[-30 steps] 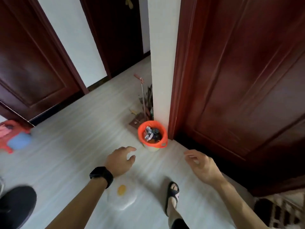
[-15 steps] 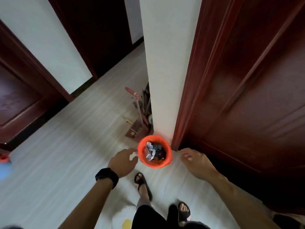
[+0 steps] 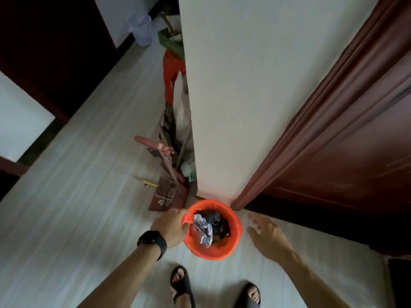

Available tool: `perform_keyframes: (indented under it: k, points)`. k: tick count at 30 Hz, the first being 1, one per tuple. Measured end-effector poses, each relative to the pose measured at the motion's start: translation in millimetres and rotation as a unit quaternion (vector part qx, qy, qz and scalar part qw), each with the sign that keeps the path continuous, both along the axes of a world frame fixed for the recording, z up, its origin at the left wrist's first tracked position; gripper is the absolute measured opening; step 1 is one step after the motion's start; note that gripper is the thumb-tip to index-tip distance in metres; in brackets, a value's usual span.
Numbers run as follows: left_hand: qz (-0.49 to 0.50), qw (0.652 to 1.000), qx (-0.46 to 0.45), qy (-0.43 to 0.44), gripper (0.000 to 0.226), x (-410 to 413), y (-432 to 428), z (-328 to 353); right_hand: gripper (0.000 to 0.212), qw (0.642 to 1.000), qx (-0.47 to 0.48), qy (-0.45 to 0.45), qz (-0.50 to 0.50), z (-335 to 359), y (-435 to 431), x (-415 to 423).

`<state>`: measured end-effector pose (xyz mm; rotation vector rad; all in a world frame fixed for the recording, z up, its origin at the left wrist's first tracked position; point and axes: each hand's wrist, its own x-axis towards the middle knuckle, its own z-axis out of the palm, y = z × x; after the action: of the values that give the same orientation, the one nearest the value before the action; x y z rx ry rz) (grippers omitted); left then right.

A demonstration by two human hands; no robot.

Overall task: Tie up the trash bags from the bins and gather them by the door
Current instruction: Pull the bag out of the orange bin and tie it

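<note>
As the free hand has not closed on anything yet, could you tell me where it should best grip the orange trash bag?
Grip the orange trash bag at its right rim, from the right: the film lies folded over the bin edge, beside the open right hand. The left hand pinches the opposite rim.

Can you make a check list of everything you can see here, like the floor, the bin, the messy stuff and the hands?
Surface: pale striped floor, bare around the bin.
Job's things: orange bag lining the bin, untied, crumpled paper and dark rubbish inside.
Clutter: dustpan, pink handle, yellow pencil, red stool, mesh basket by the wall.
Hands: left hand pinching the bag's rim; right hand open, beside the bin.
Cables: nothing seen.
Surroundings: white wall, dark red door.
</note>
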<state>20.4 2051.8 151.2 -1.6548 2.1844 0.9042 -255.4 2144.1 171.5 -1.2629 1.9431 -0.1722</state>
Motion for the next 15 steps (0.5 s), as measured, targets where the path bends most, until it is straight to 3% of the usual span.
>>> perform_keyframes:
  k: [5, 10, 15]
  points:
    - [-0.014, 1.0, 0.007, -0.017, 0.044, 4.8, -26.0, -118.2, 0.039, 0.991, 0.074, -0.039, -0.1, -131.7, -24.5, -7.5]
    - [-0.008, 1.0, 0.009, -0.022, 0.061, -7.3, -39.7, -259.5, 0.035, 0.978, 0.086, -0.074, -0.174, -284.7, -39.0, -20.4]
    - [-0.003, 0.998, -0.055, 0.001, 0.071, -25.8, -65.4, -374.6, 0.036, 0.955, 0.095, -0.128, -0.248, -401.2, -71.6, -33.0]
